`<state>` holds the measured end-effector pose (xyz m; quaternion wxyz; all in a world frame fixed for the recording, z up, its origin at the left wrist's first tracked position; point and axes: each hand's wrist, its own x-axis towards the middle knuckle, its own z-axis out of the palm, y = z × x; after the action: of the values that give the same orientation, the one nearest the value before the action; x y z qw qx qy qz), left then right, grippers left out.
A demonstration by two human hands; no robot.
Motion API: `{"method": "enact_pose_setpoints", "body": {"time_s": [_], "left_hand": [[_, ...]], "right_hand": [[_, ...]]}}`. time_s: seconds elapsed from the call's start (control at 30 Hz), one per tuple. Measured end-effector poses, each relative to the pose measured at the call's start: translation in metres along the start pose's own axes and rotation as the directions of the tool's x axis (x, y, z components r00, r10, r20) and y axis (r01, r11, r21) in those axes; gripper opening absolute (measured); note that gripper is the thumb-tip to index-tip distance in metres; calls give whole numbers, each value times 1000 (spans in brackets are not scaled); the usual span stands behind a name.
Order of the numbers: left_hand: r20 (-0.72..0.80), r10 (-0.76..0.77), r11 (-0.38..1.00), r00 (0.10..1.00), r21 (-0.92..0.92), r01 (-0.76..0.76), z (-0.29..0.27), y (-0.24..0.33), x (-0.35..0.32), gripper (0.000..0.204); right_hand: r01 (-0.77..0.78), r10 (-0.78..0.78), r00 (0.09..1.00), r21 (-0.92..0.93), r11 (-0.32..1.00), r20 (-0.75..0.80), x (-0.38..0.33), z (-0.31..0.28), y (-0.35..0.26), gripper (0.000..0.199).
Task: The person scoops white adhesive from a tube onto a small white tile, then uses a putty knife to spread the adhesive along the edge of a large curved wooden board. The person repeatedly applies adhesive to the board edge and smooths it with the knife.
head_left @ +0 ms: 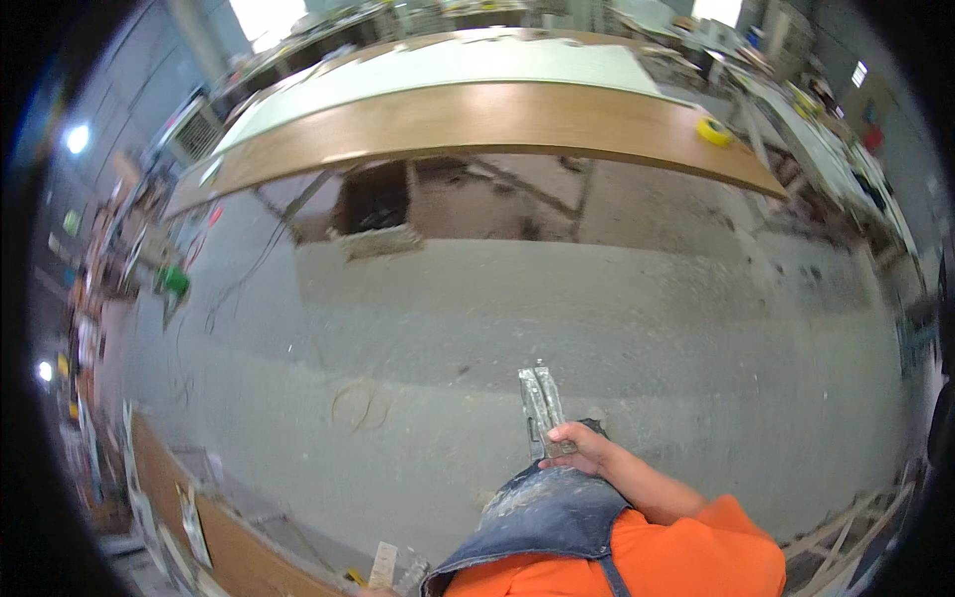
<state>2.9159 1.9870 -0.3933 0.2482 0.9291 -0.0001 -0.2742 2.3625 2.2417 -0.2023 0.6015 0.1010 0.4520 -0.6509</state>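
Observation:
In front of my dark, dusty apron (557, 507), my right hand (582, 448) is closed on a scuffed silver metal tool (542, 398). Two long parallel bars of the tool point away from me, and a dark part shows behind the hand. The exact kind of tool is unclear. Only a sliver of my left hand (376, 592) enters at the lower edge, its fingers mostly out of view. Beside it are a pale flat strip (384, 563) and a shiny, blurred piece (412, 574). Whether the left hand holds either is hidden.
Ahead stands a long table with a brown wooden board (448, 117), a pale sheet (468, 68) and a yellow tape roll (712, 130). An open box (373, 209) sits below. Another brown board (234, 542) lies lower left. Cables (244, 274) trail across the grey floor (477, 308).

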Motion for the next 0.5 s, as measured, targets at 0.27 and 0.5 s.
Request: {"method": "enact_pose_setpoints", "body": {"time_s": [0.27, 0.5], "left_hand": [[329, 741, 659, 585, -193, -727, 67, 169, -176, 35], [765, 513, 333, -390, -596, -731, 141, 286, -362, 40]], "right_hand": [[212, -211, 972, 1, 977, -103, -1, 81, 70, 54], [567, -473, 768, 114, 816, -433, -6, 208, 114, 49]]}}
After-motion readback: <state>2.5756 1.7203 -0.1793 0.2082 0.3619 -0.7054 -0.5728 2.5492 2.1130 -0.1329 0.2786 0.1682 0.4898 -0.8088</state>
